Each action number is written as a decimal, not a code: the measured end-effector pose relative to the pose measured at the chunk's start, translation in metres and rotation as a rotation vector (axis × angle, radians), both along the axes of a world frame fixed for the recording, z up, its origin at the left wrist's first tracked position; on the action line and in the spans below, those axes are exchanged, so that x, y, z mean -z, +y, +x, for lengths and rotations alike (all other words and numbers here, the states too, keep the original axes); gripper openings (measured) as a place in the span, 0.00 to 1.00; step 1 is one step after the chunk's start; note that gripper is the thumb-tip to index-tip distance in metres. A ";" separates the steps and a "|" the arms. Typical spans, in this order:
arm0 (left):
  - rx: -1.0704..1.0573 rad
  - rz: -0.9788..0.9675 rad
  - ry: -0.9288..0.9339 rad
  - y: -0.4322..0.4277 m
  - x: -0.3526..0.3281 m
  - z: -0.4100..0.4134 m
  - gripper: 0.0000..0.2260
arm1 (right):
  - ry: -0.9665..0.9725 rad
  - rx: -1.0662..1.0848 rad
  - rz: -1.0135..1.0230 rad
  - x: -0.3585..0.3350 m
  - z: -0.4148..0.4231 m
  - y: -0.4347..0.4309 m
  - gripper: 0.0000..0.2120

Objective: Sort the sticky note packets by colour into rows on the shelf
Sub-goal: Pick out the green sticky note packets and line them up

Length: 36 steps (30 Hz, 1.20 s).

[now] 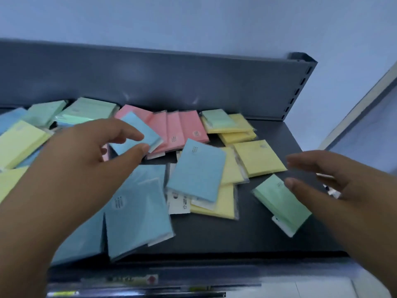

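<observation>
On the dark grey shelf [214, 233] the sticky note packets lie mixed, not yet in rows. The left hand [86, 151] pinches 1 small blue packet [131, 134] between thumb and forefinger, holding it over the near end of the pink packets [184, 127], which lie side by side near the back panel [171, 78]. The right hand [335, 181] is spread with loose, straight fingers and grasps nothing; it is blurred, and its thumb tip overlaps the far corner of a green packet [281, 203] lying alone on the right of the shelf, though contact cannot be told. Yellow packets [257, 158] lie overlapping between that green packet and the pink ones, and another green packet [217, 119] rests on the yellow ones at the back. A blue packet [197, 168] lies tilted across yellow ones in the middle, and 2 larger blue packets [137, 211] sit at the front left beneath the left wrist. More green packets [86, 110] and pale lime packets [19, 140] crowd the far left.
</observation>
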<state>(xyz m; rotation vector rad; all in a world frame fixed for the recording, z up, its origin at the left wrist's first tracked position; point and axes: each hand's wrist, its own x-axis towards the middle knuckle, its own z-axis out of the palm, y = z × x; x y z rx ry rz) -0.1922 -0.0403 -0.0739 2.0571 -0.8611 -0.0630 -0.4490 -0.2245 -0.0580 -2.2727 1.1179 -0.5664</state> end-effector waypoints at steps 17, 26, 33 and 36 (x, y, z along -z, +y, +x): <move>-0.010 0.063 -0.152 -0.031 0.010 -0.090 0.08 | 0.241 -0.190 -0.219 0.039 -0.035 -0.026 0.34; -0.058 0.077 -0.170 -0.005 0.006 -0.074 0.08 | 0.090 -0.184 -0.237 0.047 -0.022 -0.018 0.21; -0.125 0.112 -0.148 0.022 0.001 -0.041 0.04 | 0.005 -0.238 -0.224 0.027 0.027 -0.002 0.16; -0.127 0.149 -0.162 0.026 -0.002 -0.026 0.03 | 0.019 -0.377 -0.241 0.009 0.064 0.006 0.14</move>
